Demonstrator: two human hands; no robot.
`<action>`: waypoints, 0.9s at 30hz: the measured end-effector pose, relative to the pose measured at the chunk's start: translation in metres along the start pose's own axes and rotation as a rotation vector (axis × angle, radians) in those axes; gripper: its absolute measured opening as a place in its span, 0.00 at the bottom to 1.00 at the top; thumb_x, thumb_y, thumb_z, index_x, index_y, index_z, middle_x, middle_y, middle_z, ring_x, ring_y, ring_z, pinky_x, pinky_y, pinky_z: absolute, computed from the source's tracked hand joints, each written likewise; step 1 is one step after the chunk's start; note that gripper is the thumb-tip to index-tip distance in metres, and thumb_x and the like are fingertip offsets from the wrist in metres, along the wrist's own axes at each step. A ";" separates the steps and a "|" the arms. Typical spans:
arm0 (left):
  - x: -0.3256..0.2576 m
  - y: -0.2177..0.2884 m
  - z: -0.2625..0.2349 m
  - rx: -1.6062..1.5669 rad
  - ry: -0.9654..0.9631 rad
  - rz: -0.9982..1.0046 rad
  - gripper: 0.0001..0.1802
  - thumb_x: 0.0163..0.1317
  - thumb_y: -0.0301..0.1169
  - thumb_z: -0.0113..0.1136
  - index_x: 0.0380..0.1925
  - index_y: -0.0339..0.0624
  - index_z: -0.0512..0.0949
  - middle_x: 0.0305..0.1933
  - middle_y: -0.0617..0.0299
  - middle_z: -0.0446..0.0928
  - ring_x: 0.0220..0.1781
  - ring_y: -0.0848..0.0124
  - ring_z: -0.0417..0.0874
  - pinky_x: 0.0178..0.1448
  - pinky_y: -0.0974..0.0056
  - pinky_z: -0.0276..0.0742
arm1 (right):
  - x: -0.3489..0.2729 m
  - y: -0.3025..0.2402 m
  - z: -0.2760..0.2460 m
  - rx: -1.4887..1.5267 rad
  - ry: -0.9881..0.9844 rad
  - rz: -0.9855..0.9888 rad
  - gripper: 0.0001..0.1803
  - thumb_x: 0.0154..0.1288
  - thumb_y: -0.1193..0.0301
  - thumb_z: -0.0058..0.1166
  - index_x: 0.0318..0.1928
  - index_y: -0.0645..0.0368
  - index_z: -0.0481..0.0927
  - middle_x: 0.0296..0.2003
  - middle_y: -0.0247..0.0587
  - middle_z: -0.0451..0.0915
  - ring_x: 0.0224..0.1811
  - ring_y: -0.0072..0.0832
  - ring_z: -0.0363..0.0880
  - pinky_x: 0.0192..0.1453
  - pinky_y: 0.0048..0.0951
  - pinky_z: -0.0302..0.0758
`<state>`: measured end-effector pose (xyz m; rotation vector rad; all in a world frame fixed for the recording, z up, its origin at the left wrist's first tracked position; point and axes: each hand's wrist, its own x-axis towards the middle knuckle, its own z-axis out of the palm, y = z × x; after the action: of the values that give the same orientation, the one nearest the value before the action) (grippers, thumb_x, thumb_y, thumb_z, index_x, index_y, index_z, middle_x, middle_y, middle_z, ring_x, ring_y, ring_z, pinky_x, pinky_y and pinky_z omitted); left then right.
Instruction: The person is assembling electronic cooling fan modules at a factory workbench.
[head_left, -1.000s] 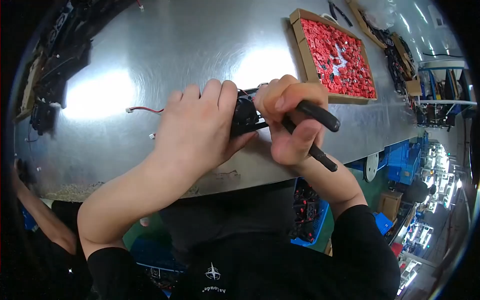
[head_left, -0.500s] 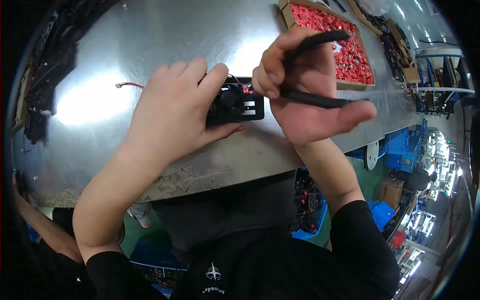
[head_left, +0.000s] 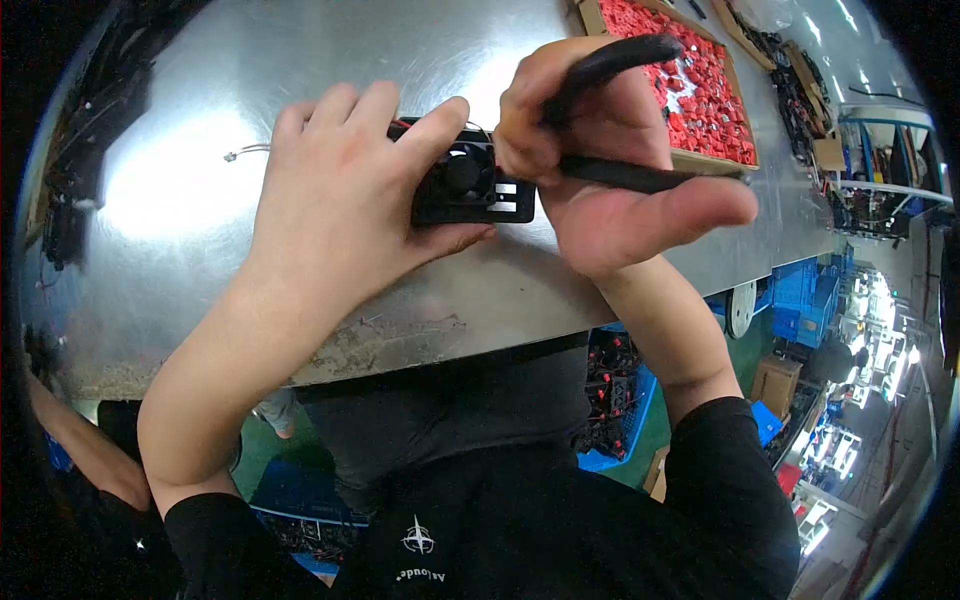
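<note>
I see my right fingers (head_left: 690, 212) gripping the black two-handled tool (head_left: 622, 174), spread wider than before, left fingers (head_left: 437, 131) clasping the black rectangular fan housing (head_left: 466, 180).

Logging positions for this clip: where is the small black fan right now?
In the head view, the small black fan is in the upper middle, set in a black housing, between the left hand and the right hand.
</note>
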<state>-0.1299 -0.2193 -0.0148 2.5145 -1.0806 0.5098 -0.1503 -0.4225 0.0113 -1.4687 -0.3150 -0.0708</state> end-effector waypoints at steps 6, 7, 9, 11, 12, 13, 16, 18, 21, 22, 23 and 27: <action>0.012 -0.011 0.000 -0.216 -0.178 -0.037 0.28 0.44 0.48 0.85 0.45 0.52 0.89 0.53 0.55 0.80 0.53 0.49 0.83 0.56 0.47 0.78 | 0.023 -0.010 -0.012 -0.144 -0.367 0.078 0.68 0.50 0.06 0.34 0.51 0.66 0.80 0.37 0.30 0.80 0.34 0.14 0.71 0.38 0.18 0.66; 0.015 -0.013 0.000 -0.234 -0.182 -0.027 0.26 0.44 0.47 0.85 0.43 0.52 0.89 0.52 0.54 0.82 0.54 0.49 0.84 0.56 0.47 0.79 | 0.035 0.008 0.005 0.011 -0.320 0.041 0.68 0.50 0.06 0.29 0.44 0.65 0.83 0.33 0.31 0.80 0.31 0.14 0.71 0.34 0.18 0.66; 0.017 -0.024 0.007 -0.272 -0.161 0.067 0.32 0.39 0.40 0.88 0.48 0.51 0.89 0.51 0.52 0.85 0.53 0.48 0.87 0.57 0.50 0.84 | 0.027 -0.015 0.010 -0.082 -0.288 0.198 0.69 0.42 0.04 0.26 0.41 0.64 0.82 0.30 0.29 0.76 0.28 0.14 0.67 0.33 0.18 0.62; 0.017 -0.031 0.005 -0.282 -0.204 0.055 0.36 0.38 0.37 0.89 0.53 0.50 0.87 0.52 0.53 0.86 0.54 0.48 0.88 0.58 0.51 0.85 | 0.034 -0.040 0.010 -0.060 -0.328 0.451 0.75 0.23 0.03 0.23 0.41 0.62 0.83 0.30 0.26 0.75 0.31 0.14 0.64 0.37 0.19 0.58; 0.017 -0.033 0.004 -0.285 -0.241 0.051 0.41 0.36 0.35 0.90 0.57 0.48 0.85 0.53 0.53 0.87 0.55 0.48 0.88 0.59 0.53 0.85 | 0.035 -0.037 0.006 -0.056 -0.334 0.458 0.75 0.23 0.03 0.23 0.41 0.62 0.83 0.30 0.26 0.75 0.31 0.14 0.64 0.37 0.19 0.58; 0.019 -0.035 0.007 -0.289 -0.239 0.051 0.41 0.36 0.35 0.90 0.57 0.48 0.85 0.53 0.53 0.87 0.55 0.48 0.88 0.59 0.53 0.85 | 0.036 -0.035 0.003 -0.045 -0.377 0.459 0.74 0.24 0.03 0.23 0.40 0.63 0.82 0.29 0.26 0.75 0.30 0.14 0.65 0.36 0.19 0.59; 0.025 -0.042 0.015 -0.329 -0.219 0.105 0.35 0.42 0.43 0.87 0.52 0.48 0.85 0.48 0.53 0.85 0.52 0.49 0.87 0.56 0.52 0.83 | 0.044 -0.025 -0.002 -0.006 -0.510 0.459 0.72 0.29 0.03 0.25 0.37 0.64 0.82 0.28 0.27 0.75 0.28 0.15 0.67 0.33 0.20 0.60; 0.027 -0.048 0.017 -0.350 -0.207 0.143 0.32 0.45 0.49 0.84 0.49 0.48 0.85 0.45 0.53 0.84 0.50 0.49 0.86 0.54 0.51 0.81 | 0.050 -0.016 -0.004 0.023 -0.599 0.455 0.71 0.33 0.03 0.26 0.36 0.65 0.82 0.27 0.28 0.76 0.27 0.16 0.68 0.31 0.20 0.62; 0.035 -0.051 0.012 -0.368 -0.169 0.222 0.31 0.51 0.58 0.81 0.44 0.47 0.85 0.40 0.53 0.82 0.47 0.50 0.84 0.52 0.50 0.79 | 0.059 -0.009 -0.010 0.045 -0.726 0.425 0.70 0.37 0.03 0.28 0.33 0.66 0.82 0.25 0.30 0.76 0.24 0.18 0.70 0.27 0.21 0.63; 0.040 -0.050 0.013 -0.362 -0.147 0.248 0.31 0.51 0.58 0.81 0.44 0.47 0.85 0.40 0.53 0.82 0.47 0.50 0.84 0.52 0.50 0.79 | 0.062 -0.008 -0.016 0.030 -0.759 0.404 0.70 0.39 0.03 0.28 0.32 0.66 0.82 0.25 0.30 0.76 0.24 0.18 0.71 0.26 0.21 0.64; 0.037 -0.053 0.013 -0.348 -0.179 0.220 0.32 0.50 0.59 0.81 0.43 0.46 0.85 0.41 0.53 0.82 0.48 0.50 0.84 0.53 0.49 0.78 | 0.067 -0.004 -0.016 0.026 -0.808 0.369 0.70 0.41 0.03 0.29 0.32 0.67 0.82 0.24 0.31 0.76 0.23 0.18 0.72 0.25 0.21 0.64; 0.030 -0.050 0.013 -0.366 -0.278 0.094 0.35 0.49 0.61 0.81 0.44 0.45 0.85 0.46 0.53 0.83 0.54 0.51 0.82 0.59 0.47 0.74 | 0.077 0.010 -0.026 0.089 -0.946 0.364 0.69 0.47 0.04 0.29 0.34 0.68 0.82 0.23 0.29 0.75 0.19 0.17 0.67 0.22 0.22 0.58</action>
<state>-0.0708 -0.2116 -0.0212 2.2585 -1.2646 -0.0213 -0.0706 -0.4356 0.0196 -1.3662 -0.7880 0.9418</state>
